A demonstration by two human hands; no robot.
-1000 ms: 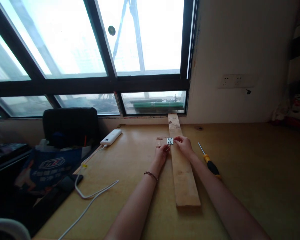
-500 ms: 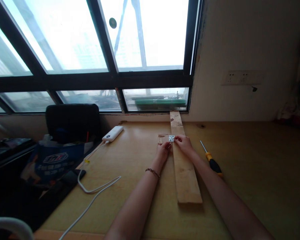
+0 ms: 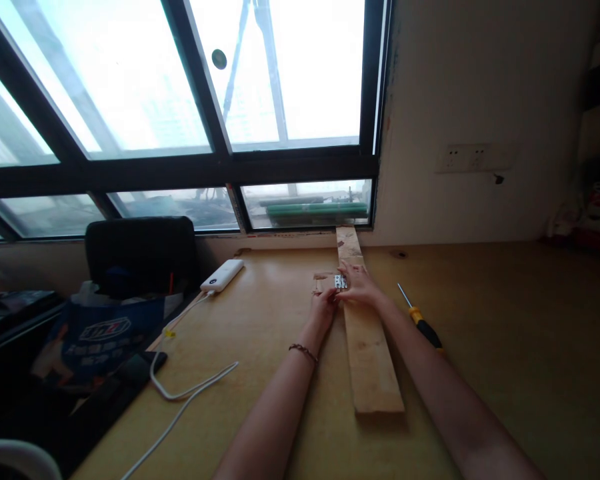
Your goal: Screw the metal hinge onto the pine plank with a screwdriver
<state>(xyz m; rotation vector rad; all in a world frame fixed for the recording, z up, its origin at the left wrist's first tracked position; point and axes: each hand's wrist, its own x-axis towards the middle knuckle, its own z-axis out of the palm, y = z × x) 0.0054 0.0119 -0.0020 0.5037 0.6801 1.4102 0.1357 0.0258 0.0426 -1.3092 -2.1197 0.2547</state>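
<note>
A long wooden plank (image 3: 367, 347) lies on the wooden desk (image 3: 505, 320), running away from me to the window wall. A small metal hinge (image 3: 339, 282) sits at the plank's left edge, next to a small wood piece (image 3: 322, 277). My left hand (image 3: 323, 309) touches the hinge from the near left side with its fingertips. My right hand (image 3: 359, 287) rests on the plank with its fingers spread over the hinge's right leaf, partly hiding it.
A yellow-and-black screwdriver (image 3: 420, 325) lies right of the plank. A white power bank (image 3: 223, 275) with a white cable (image 3: 190, 390) sits to the left. A black chair (image 3: 140, 253), a blue bag (image 3: 100, 333) and a dark phone (image 3: 140, 365) lie beyond the desk's left edge.
My right hand has slid forward and left over the hinge, its fingers now flat across it. My left hand stays at the hinge's left side. The camera has shifted slightly.
</note>
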